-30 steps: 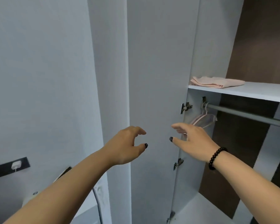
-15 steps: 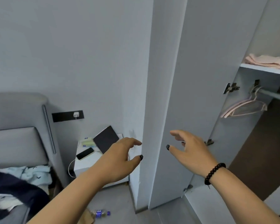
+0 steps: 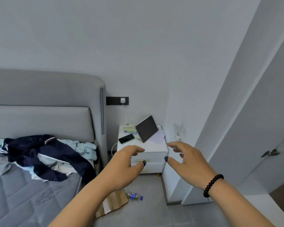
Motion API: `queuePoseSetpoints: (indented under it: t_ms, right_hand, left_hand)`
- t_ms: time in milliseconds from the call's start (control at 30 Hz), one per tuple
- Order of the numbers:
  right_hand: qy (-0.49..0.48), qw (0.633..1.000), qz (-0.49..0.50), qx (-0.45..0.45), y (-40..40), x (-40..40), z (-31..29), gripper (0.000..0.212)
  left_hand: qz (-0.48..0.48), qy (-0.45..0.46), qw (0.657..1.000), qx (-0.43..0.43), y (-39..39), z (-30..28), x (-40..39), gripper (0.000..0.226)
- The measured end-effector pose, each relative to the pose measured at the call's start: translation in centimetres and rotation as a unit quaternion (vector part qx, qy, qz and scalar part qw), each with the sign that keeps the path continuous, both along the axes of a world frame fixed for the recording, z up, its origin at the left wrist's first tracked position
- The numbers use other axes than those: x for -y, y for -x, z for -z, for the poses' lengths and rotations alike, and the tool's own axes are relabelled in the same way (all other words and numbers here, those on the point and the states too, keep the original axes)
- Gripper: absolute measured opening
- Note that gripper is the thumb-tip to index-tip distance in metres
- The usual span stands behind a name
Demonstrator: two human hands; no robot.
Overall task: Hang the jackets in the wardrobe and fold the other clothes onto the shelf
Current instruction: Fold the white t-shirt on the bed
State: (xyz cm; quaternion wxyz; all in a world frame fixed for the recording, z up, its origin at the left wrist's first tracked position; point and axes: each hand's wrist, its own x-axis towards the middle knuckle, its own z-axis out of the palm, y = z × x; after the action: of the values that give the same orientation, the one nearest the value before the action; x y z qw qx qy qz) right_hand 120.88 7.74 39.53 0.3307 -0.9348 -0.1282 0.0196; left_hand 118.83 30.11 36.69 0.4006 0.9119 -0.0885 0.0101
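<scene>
Both of your hands are raised in front of you and hold nothing: the left hand [image 3: 125, 163] has its fingers loosely curved with the thumb apart, and the right hand [image 3: 187, 159], with a bead bracelet [image 3: 212, 184] on its wrist, is spread the same way. The clothes to be sorted lie well to the left of your left fingertips, heaped on the bed [image 3: 31, 194] against the headboard: a dark navy jacket [image 3: 44, 154] with a white stripe at the collar sprawls across the top, over pale blue printed garments [image 3: 87, 148]. Beyond your fingertips stands a white nightstand [image 3: 154, 149]; the wardrobe door [image 3: 256, 128] rises to the right of your right hand. The jacket looks soft, limp and light, so it will probably sag and drag the tangled pieces beneath it if lifted by one sleeve. A better hold is likely at the collar or both shoulders, one hand to each, raising it clear of the pile before carrying it to the wardrobe. The pale blue pieces appear thin and floppy; they should fold more easily if spread flat on the mattress first.
</scene>
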Motion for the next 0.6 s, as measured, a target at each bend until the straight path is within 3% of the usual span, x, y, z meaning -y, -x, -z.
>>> queuePoseSetpoints:
  t_ms: [367, 600]
  right_hand:
    - [-0.022, 0.997, -0.058, -0.053, -6.9, -22.1, 4.4, 0.040]
    - [-0.001, 0.990, -0.128, -0.064, -10.5, -31.1, 6.3, 0.035]
  left_hand:
    - [-0.063, 0.007, 0.997, -0.052, -4.2, 3.1, -19.8, 0.035]
    - [-0.119, 0.027, 0.990, -0.066, -5.7, 5.0, -27.7, 0.037]
